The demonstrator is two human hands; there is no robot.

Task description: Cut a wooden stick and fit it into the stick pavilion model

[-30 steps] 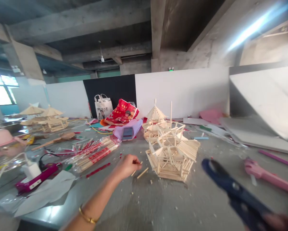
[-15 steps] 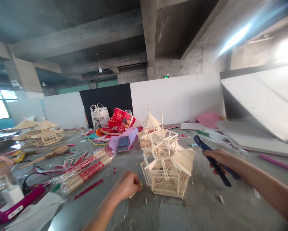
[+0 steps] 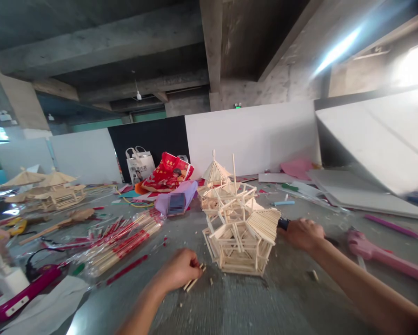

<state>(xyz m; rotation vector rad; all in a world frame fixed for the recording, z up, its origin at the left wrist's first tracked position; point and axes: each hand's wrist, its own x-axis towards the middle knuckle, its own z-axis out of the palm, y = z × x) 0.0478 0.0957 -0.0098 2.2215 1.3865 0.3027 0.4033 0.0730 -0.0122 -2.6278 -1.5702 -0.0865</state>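
A tiered pavilion model (image 3: 239,222) built of thin wooden sticks stands on the grey table (image 3: 250,302) in front of me. My left hand (image 3: 178,270) is closed on a couple of short wooden sticks (image 3: 194,281) just left of the model's base. My right hand (image 3: 302,232) grips dark blue cutters (image 3: 284,224) whose tip reaches behind the model's right roof panel.
Packets of chopsticks in red-printed wrap (image 3: 125,237) lie to the left. A pink glue gun (image 3: 383,255) lies at the right, a magenta tool (image 3: 23,293) and white charger at far left. Another stick model (image 3: 44,193), bags and white boards line the back.
My right hand came in from the lower right with the cutters and now rests beside the model's right side. My left hand drew back slightly, still pinching the sticks.
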